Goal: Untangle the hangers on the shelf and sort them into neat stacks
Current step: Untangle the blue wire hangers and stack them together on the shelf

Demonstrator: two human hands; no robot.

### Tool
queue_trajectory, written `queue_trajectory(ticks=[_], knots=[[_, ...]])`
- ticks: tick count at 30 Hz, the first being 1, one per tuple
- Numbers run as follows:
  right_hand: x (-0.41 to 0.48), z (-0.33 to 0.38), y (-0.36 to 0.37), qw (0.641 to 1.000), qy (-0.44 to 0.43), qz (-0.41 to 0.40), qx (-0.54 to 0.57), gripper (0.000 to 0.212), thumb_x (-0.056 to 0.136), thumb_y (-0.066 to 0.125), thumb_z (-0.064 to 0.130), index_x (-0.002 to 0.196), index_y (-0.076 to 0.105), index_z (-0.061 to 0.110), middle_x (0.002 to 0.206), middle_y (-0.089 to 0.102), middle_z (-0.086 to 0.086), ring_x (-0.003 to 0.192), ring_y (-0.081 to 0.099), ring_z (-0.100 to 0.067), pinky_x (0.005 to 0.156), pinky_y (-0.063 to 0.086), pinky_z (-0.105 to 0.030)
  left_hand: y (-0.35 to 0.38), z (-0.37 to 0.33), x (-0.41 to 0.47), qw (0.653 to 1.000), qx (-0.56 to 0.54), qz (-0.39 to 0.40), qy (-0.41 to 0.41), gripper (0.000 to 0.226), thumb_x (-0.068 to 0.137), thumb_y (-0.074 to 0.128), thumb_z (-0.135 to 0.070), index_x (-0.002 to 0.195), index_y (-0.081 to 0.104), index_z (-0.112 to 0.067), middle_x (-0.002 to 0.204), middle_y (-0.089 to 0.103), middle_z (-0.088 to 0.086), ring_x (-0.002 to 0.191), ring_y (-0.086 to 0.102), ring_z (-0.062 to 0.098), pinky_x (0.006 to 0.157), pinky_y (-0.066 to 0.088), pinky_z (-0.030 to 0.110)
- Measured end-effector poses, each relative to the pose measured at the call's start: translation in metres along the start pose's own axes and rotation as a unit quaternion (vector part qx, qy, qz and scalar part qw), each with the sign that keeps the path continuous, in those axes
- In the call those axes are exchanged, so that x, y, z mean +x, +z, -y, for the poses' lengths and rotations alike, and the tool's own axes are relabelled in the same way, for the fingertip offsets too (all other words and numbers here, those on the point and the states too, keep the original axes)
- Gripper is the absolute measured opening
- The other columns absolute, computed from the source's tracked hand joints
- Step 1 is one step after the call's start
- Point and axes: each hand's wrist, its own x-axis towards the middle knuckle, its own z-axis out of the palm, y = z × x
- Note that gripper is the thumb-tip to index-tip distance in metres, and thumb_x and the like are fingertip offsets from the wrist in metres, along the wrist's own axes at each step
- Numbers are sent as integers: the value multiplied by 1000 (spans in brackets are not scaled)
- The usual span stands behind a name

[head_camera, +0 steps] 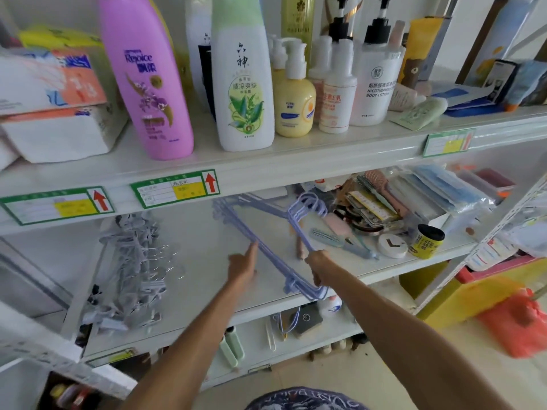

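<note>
A bunch of lilac-blue wire hangers [266,229] lies on the middle white shelf [192,261], hooks pointing back right and one corner jutting over the front edge. My right hand [321,269] grips the bunch's right side bar near the front. My left hand [244,266] has its index finger stretched out, touching the hangers' long bar; the other fingers are curled. A pile of grey clip hangers [133,270] lies on the same shelf to the left. One more lilac hanger [284,324] shows on the shelf below.
Shampoo and lotion bottles [242,93] stand on the upper shelf, just above. Right of the hangers lie a blue comb [328,239], a yellow-labelled jar [426,241], a round white tin [392,245], brushes and packets. A red bag [515,324] sits at lower right.
</note>
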Motion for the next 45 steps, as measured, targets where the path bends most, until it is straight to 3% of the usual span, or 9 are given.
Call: queue_trajectory(ticks=[3, 9, 17, 22, 27, 32, 36, 41, 45], knots=[[-7, -10, 39, 995, 49, 8, 90, 14, 92, 50, 15, 86, 56, 4, 58, 47, -10, 45, 49, -21, 44, 40, -27, 35, 25, 17, 989, -98, 105, -16, 51, 80, 70, -46, 97, 61, 1, 74, 68, 19, 66, 68, 31, 59, 55, 36], [-30, -12, 78, 990, 63, 0, 124, 19, 88, 51, 19, 85, 60, 2, 68, 57, -16, 59, 58, -28, 56, 50, -33, 23, 28, 3, 980, 179, 19, 82, 59, 78, 55, -23, 129, 46, 7, 127, 60, 24, 115, 61, 38, 96, 50, 37], [-49, 1, 59, 971, -39, -12, -236, 40, 74, 49, 33, 104, 66, 13, 98, 67, -8, 90, 67, -29, 80, 56, -33, 3, 2, 0, 891, 424, 34, 158, 45, 86, 58, -30, 124, 61, -5, 128, 62, 17, 118, 60, 33, 94, 49, 35], [-54, 23, 55, 929, -35, -3, -369, 36, 78, 50, 37, 99, 71, 16, 80, 73, 0, 70, 71, -17, 76, 58, -27, -23, -6, 14, 873, 462, 76, 137, 51, 78, 63, -51, 113, 66, -14, 108, 71, 8, 93, 70, 25, 75, 50, 27], [-43, 35, 50, 926, -22, 43, -373, 33, 85, 50, 39, 88, 70, 14, 60, 72, 1, 56, 72, -13, 75, 60, -28, -123, -15, 34, 876, 375, -181, 243, 55, 86, 52, -55, 106, 61, -5, 105, 67, 19, 97, 64, 35, 77, 54, 38], [-30, 46, 47, 903, -54, 12, -426, 38, 84, 53, 52, 99, 67, 19, 87, 75, 3, 53, 70, -9, 62, 54, -20, -217, 8, 62, 872, 398, -266, 97, 99, 77, 62, -70, 141, 37, 1, 144, 38, 31, 131, 41, 44, 106, 37, 48], [-24, 51, 53, 895, -113, -43, -430, 35, 83, 49, 38, 109, 66, 22, 150, 43, 0, 103, 68, -13, 75, 50, -25, -235, 40, 86, 910, 378, -168, -27, 142, 43, 63, -94, 150, 22, -10, 152, 30, 24, 138, 34, 43, 111, 30, 54], [-22, 42, 65, 892, -109, -74, -432, 39, 90, 47, 23, 125, 62, 16, 134, 57, -11, 128, 52, -28, 105, 41, -35, -224, 72, 97, 908, 396, -135, -25, 132, 32, 80, -68, 142, 28, -15, 128, 50, 16, 119, 48, 37, 97, 45, 48], [-19, 38, 65, 892, -120, -85, -428, 37, 91, 49, 22, 124, 63, 14, 142, 51, -14, 126, 53, -31, 101, 45, -36, -210, 59, 71, 907, 396, -140, -24, 125, 54, 84, -54, 149, 13, -15, 134, 43, 23, 123, 44, 42, 98, 41, 49]])
